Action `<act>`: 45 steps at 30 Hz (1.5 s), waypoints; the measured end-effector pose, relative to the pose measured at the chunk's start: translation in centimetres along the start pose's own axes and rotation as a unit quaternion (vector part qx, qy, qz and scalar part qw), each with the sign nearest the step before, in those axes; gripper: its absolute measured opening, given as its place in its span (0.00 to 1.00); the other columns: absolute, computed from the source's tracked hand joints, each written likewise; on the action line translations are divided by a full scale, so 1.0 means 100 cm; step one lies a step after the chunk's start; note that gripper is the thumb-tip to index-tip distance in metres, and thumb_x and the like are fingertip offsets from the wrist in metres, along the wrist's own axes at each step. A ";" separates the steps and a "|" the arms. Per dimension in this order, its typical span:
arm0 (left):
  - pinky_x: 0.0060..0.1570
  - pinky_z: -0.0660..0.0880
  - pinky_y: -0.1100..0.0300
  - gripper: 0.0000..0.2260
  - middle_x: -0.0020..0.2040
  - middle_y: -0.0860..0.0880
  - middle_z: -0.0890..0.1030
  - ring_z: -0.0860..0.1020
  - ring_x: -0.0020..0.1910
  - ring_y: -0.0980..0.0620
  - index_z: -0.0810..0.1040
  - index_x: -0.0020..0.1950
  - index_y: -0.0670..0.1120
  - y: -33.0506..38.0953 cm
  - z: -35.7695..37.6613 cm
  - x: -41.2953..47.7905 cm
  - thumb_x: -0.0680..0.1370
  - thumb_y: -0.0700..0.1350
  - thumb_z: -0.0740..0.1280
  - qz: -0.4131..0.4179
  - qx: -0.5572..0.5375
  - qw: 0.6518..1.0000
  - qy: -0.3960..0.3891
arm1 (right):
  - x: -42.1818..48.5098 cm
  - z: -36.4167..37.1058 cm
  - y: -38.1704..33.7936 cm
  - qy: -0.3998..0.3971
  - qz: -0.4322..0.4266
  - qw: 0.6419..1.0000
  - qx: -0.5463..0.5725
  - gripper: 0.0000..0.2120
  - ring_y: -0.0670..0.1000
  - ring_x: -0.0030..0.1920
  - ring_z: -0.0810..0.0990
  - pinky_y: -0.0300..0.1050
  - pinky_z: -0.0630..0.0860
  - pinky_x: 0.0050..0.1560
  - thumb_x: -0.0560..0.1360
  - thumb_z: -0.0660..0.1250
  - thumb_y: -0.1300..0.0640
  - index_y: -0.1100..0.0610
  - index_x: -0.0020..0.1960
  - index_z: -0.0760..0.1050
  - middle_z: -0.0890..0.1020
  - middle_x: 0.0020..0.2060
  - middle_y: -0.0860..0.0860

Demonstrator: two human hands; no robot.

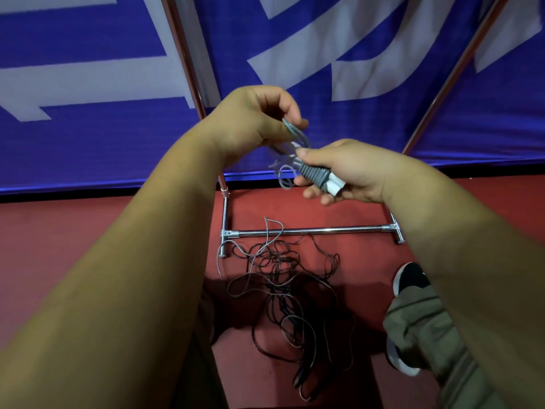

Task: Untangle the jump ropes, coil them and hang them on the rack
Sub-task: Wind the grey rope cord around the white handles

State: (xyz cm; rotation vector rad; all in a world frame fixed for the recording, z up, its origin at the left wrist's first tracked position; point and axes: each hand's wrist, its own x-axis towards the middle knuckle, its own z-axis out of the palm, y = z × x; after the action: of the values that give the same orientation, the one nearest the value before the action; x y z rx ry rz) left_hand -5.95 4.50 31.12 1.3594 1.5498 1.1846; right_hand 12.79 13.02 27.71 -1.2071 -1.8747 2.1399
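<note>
Barely begun, I judge: right hand (348, 169) grips a grey rope handle (314, 174), left hand (253, 122) pinches its looped cord (295, 131), other ropes (283, 290) lie tangled by the rack (309, 230).

Finishes: chrome, plastic, cloth.
Ribbed matt grey handle (314, 175) in right hand (351, 169), plastic-looking; grey cord (291, 129) at left hand (250, 122) smooth, glossy; rack (309, 230) below both polished chrome; banner (88, 143) behind woven matt cloth.
</note>
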 end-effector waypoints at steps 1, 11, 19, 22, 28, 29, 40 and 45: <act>0.57 0.84 0.48 0.10 0.53 0.30 0.83 0.86 0.57 0.45 0.82 0.47 0.41 0.000 -0.001 0.001 0.74 0.27 0.74 0.006 0.044 0.999 0.003 | 0.003 0.000 0.001 0.023 -0.002 1.000 0.020 0.17 0.53 0.42 0.89 0.46 0.84 0.36 0.84 0.68 0.44 0.58 0.61 0.78 0.88 0.47 0.55; 0.46 0.80 0.64 0.16 0.42 0.56 0.84 0.82 0.41 0.61 0.82 0.52 0.50 -0.023 0.001 0.013 0.69 0.39 0.82 -0.009 0.382 0.924 0.009 | 0.015 -0.003 0.016 0.045 0.022 0.989 0.138 0.16 0.47 0.34 0.77 0.37 0.66 0.25 0.82 0.70 0.42 0.54 0.59 0.77 0.81 0.41 0.52; 0.45 0.73 0.54 0.08 0.45 0.51 0.77 0.77 0.45 0.49 0.87 0.55 0.51 -0.032 0.001 0.020 0.77 0.49 0.76 0.051 0.475 0.878 0.046 | 0.012 -0.012 0.008 0.007 0.087 0.990 0.112 0.24 0.43 0.31 0.70 0.32 0.55 0.22 0.79 0.64 0.29 0.49 0.57 0.74 0.78 0.38 0.50; 0.46 0.71 0.55 0.08 0.46 0.51 0.75 0.75 0.45 0.50 0.86 0.57 0.51 -0.032 0.007 0.017 0.79 0.49 0.74 0.054 0.457 0.886 0.048 | 0.011 -0.014 0.009 0.000 0.120 0.988 0.101 0.24 0.43 0.31 0.71 0.32 0.55 0.22 0.79 0.64 0.28 0.49 0.57 0.72 0.78 0.38 0.49; 0.48 0.80 0.47 0.05 0.47 0.53 0.83 0.80 0.43 0.50 0.82 0.58 0.54 -0.018 0.022 0.009 0.83 0.50 0.68 0.030 0.466 0.884 -0.024 | 0.016 -0.017 0.007 0.069 0.113 0.981 0.143 0.23 0.43 0.28 0.71 0.32 0.56 0.20 0.79 0.62 0.27 0.48 0.52 0.75 0.78 0.34 0.48; 0.46 0.82 0.47 0.04 0.45 0.54 0.85 0.82 0.39 0.52 0.80 0.57 0.54 -0.016 0.024 0.008 0.84 0.50 0.67 0.005 0.451 0.892 -0.043 | 0.016 -0.016 0.007 0.085 0.104 0.981 0.143 0.24 0.43 0.28 0.71 0.32 0.56 0.20 0.79 0.63 0.27 0.48 0.52 0.75 0.78 0.34 0.48; 0.53 0.83 0.51 0.11 0.50 0.42 0.88 0.87 0.51 0.43 0.78 0.58 0.40 -0.014 0.017 0.001 0.78 0.34 0.74 -0.160 0.125 0.963 -0.178 | 0.019 -0.015 0.006 0.159 0.011 0.981 0.112 0.19 0.46 0.27 0.73 0.35 0.58 0.23 0.79 0.71 0.36 0.51 0.55 0.80 0.80 0.39 0.51; 0.34 0.83 0.57 0.07 0.40 0.39 0.87 0.87 0.35 0.45 0.81 0.53 0.41 -0.009 0.026 -0.002 0.77 0.37 0.76 -0.222 0.199 0.952 -0.071 | 0.016 -0.008 0.002 0.159 -0.024 0.981 0.106 0.21 0.46 0.28 0.73 0.36 0.58 0.26 0.78 0.73 0.36 0.53 0.57 0.82 0.81 0.38 0.51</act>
State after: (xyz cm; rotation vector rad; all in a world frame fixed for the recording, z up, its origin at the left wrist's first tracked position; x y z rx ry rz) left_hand -3.72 4.74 29.46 1.2117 1.9246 0.5061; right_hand 12.25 14.42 26.75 -1.3457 -1.4895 1.9233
